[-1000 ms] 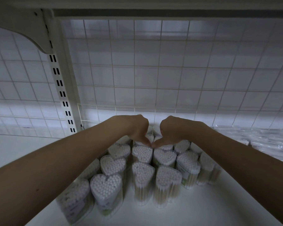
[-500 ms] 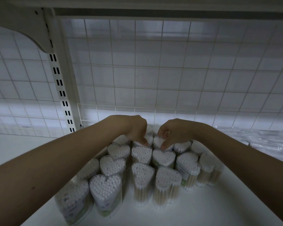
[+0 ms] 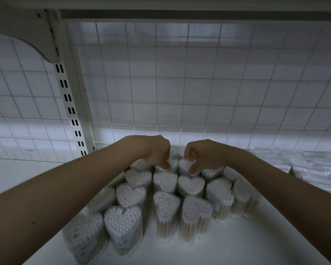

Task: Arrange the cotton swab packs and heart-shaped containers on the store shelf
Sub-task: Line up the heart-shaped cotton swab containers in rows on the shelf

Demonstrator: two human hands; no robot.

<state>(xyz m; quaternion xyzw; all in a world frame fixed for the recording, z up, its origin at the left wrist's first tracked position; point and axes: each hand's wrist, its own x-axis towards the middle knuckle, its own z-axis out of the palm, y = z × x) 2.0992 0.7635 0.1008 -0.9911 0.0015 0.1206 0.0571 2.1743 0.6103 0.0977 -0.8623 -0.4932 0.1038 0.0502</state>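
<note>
Both hands are reaching to the back of the cluster of heart containers (image 3: 122,220) standing on the shelf (image 3: 237,245). The left hand (image 3: 157,152) is pinching one container (image 3: 165,166) by its rim; the right hand (image 3: 203,155) is curling its fingers (image 3: 191,170) round the neighbouring one (image 3: 185,165), thumb at its near edge.

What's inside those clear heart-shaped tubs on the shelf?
Each heart tub is packed with cotton swabs standing upright: white tips fill the top, pale sticks show through the walls. The left hand and right hand cover part of the back tubs, so their contents are partly hidden.
</note>
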